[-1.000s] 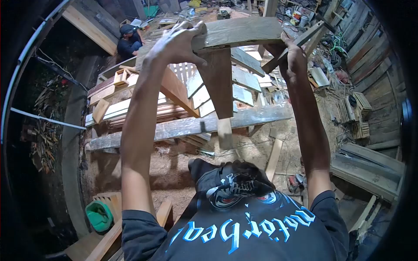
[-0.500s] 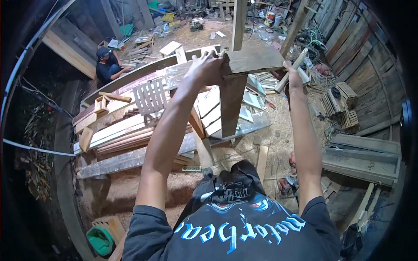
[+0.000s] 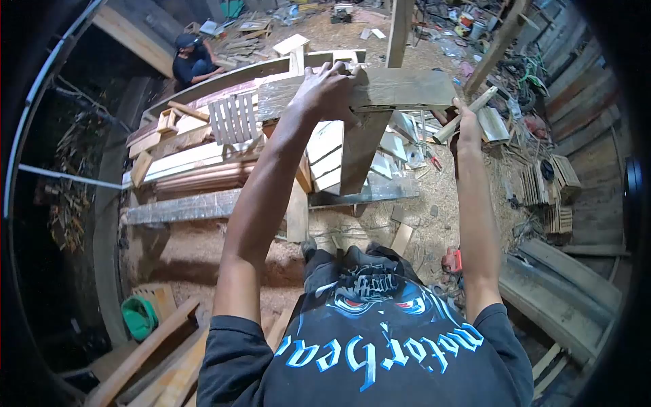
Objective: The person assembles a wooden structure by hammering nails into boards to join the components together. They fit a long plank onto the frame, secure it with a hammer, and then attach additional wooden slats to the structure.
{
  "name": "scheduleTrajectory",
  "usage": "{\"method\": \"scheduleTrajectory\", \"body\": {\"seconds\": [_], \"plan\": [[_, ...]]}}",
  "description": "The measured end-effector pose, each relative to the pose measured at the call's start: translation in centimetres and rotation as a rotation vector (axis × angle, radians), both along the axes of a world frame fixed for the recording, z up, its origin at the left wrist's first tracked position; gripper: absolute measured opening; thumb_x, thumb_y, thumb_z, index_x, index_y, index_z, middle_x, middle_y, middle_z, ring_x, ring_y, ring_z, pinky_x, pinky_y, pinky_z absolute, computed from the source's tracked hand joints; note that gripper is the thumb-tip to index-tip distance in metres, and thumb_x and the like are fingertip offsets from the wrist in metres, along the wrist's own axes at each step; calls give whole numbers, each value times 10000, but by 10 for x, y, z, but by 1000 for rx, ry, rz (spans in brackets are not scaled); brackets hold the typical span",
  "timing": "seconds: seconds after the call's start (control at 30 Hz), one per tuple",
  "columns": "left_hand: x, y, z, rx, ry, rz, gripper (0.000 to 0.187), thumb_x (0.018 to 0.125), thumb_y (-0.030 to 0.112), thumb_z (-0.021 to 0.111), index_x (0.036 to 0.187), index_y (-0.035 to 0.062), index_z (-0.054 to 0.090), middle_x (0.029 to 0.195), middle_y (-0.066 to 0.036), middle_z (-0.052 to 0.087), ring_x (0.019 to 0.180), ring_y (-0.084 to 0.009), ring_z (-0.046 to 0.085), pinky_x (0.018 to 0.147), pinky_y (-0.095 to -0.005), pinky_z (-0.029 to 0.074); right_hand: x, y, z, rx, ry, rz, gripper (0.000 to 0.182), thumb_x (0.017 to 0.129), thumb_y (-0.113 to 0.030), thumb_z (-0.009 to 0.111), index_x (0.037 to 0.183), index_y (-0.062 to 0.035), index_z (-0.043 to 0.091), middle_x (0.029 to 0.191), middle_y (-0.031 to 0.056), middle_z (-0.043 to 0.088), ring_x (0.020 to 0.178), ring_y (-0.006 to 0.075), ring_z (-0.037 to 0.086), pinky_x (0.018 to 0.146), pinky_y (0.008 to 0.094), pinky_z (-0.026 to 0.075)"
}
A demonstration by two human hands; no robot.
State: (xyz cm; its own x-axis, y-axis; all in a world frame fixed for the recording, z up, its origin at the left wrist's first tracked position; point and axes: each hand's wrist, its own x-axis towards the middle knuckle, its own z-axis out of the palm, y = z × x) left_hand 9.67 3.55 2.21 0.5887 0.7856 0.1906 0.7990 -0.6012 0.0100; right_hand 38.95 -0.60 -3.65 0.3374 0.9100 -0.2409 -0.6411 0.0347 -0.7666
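A wide grey-brown wooden board (image 3: 407, 88) is held up at arm's length in front of me, roughly level. My left hand (image 3: 327, 93) grips it from above near the middle, fingers bent over its top edge. At the board's right end, my right hand (image 3: 468, 122) holds the corner, thumb at the near face and the other fingers mostly hidden. Below the level board, a second board (image 3: 363, 152) hangs down and meets its underside.
Behind the boards stands a workbench (image 3: 183, 209) stacked with planks and a slatted piece (image 3: 232, 121). Another person (image 3: 192, 61) crouches at the far left. A red power tool (image 3: 452, 260) lies on the sawdust floor, with a wooden trough (image 3: 556, 298) at right and a post (image 3: 399, 34) beyond.
My view has tilted down, so the bench and the other person sit higher in it. Both hands keep their hold, and the board has shifted slightly to the right.
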Motion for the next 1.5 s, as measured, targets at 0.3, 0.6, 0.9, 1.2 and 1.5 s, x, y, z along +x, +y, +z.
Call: {"method": "scheduleTrajectory", "body": {"seconds": [0.3,0.6,0.9,1.2,1.5], "plan": [[31,-7,-2,-53,49,29,1020,482,487,843,1372,174,455,1275,-122,485,1235,-288,441,940,-566,367,26,-15,-2,14,-28,52,300,921,-96,511,1170,66,471,1137,226,555,1052,347,602,930,465,537],[46,0,-11,-63,23,19,1073,492,455,844,1410,152,379,1324,-166,454,1247,-329,437,988,-508,349,44,-11,-16,80,-14,64,340,934,-161,543,1184,65,503,1129,198,580,1010,302,627,902,403,553],[46,10,-24,-44,-2,51,1127,543,595,799,1466,168,314,1424,-161,392,1328,-332,374,1097,-595,222,70,9,-18,-53,-64,198,355,957,-178,508,1164,107,469,1086,204,568,992,324,630,951,406,531],[16,10,-13,-85,17,141,1136,568,775,688,1433,106,382,1436,-162,411,1336,-331,381,1106,-527,262,64,-3,4,-78,-296,164,336,940,-160,535,1154,99,510,1035,211,625,919,304,665,828,393,588],[-5,2,-33,132,-69,73,887,691,649,701,1373,139,454,1310,-121,529,1192,-327,517,1002,-514,366,54,0,-7,-12,-351,110,334,927,-102,559,1071,195,505,989,282,627,864,355,683,802,416,599]]}}
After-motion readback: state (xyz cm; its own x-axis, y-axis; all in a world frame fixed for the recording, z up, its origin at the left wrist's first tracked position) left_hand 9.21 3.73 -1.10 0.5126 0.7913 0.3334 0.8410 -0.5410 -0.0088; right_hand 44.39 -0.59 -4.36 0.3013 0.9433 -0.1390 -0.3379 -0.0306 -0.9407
